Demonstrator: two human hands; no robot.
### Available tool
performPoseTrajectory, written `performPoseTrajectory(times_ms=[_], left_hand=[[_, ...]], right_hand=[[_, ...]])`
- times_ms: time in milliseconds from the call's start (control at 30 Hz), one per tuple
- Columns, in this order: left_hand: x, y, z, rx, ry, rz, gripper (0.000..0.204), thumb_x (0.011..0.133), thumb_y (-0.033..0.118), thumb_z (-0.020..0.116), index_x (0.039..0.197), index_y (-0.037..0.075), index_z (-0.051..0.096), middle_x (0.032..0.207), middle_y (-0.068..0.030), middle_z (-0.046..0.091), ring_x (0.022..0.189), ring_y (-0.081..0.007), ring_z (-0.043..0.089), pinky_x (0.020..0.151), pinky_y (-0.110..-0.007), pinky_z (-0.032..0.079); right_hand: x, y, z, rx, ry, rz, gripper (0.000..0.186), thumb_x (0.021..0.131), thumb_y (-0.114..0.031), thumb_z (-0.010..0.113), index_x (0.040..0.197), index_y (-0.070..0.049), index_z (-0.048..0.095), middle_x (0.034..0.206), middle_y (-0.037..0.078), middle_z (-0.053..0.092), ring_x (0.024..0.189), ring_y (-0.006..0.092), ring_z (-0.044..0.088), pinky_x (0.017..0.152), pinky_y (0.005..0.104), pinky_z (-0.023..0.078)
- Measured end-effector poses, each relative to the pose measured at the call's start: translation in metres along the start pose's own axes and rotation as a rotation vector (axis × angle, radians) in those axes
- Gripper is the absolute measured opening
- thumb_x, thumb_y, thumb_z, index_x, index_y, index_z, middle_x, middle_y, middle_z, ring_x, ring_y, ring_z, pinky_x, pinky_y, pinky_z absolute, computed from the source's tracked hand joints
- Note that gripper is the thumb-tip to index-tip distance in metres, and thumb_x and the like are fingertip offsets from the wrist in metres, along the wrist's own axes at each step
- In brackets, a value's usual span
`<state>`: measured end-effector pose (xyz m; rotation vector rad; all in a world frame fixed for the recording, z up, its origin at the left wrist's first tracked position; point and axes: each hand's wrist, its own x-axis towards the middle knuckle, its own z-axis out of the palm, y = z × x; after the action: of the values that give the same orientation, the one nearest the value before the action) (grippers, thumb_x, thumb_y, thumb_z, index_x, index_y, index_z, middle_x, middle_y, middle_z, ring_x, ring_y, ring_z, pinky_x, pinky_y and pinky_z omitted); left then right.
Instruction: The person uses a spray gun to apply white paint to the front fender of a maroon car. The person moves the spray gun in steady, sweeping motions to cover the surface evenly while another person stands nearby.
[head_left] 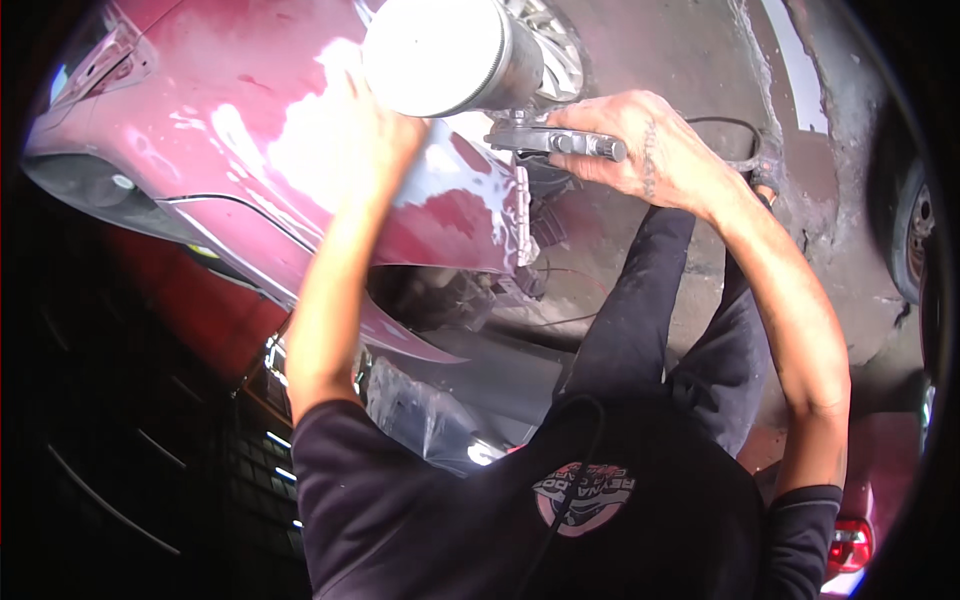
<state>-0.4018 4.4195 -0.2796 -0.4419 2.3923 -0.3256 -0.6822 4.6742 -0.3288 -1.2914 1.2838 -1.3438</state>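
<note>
My right hand is closed around the handle of a paint spray gun. A large round cup with a bright white top and a metal-grey side is attached to the gun. Just left of the cup is my left hand, over the car's body panel; glare washes out its fingers, and I cannot tell whether it touches the cup or the panel. The red car panel under my hands has white and grey patches with uneven edges.
A silver wheel lies behind the cup. The car's headlight is at the far left. A thin hose loops beside my right wrist. At the right edge are another vehicle's wheel and a red tail light. Plastic sheeting hangs near my left elbow.
</note>
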Motion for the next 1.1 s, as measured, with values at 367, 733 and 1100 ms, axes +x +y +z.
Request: performPoseTrajectory(times_ms=[367, 733, 1100], left_hand=[[0.052, 0.033, -0.012, -0.337, -0.016, 0.174, 0.041, 0.095, 0.027, 0.066, 0.131, 0.008, 0.068, 0.125, -0.0186, 0.069, 0.116, -0.0348, 0.065, 0.102, -0.049, 0.049], [-0.021, 0.168, -0.006, 0.295, -0.474, 0.503, 0.077, 0.108, 0.061, 0.033, 0.157, 0.003, 0.047, 0.161, -0.0157, 0.048, 0.151, -0.0375, 0.038, 0.125, -0.057, 0.021], [-0.020, 0.137, -0.011, 0.032, -0.336, 0.157, 0.061, 0.107, 0.044, 0.046, 0.154, 0.007, 0.049, 0.152, -0.0154, 0.056, 0.147, -0.0374, 0.042, 0.123, -0.057, 0.028]], right_hand=[[-0.024, 0.014, -0.017, -0.007, -0.047, 0.083, 0.034, 0.089, -0.029, 0.080, 0.113, -0.005, 0.075, 0.093, 0.018, 0.075, 0.091, 0.0387, 0.072, 0.082, 0.0477, 0.057], [-0.047, 0.032, -0.028, 0.015, -0.192, 0.204, 0.035, 0.087, -0.022, 0.081, 0.114, 0.001, 0.073, 0.103, 0.020, 0.076, 0.095, 0.0415, 0.072, 0.082, 0.0474, 0.058], [-0.042, 0.019, -0.017, 0.039, -0.146, 0.081, 0.030, 0.087, -0.019, 0.079, 0.110, -0.003, 0.071, 0.097, 0.017, 0.075, 0.090, 0.0406, 0.071, 0.079, 0.0484, 0.056]])
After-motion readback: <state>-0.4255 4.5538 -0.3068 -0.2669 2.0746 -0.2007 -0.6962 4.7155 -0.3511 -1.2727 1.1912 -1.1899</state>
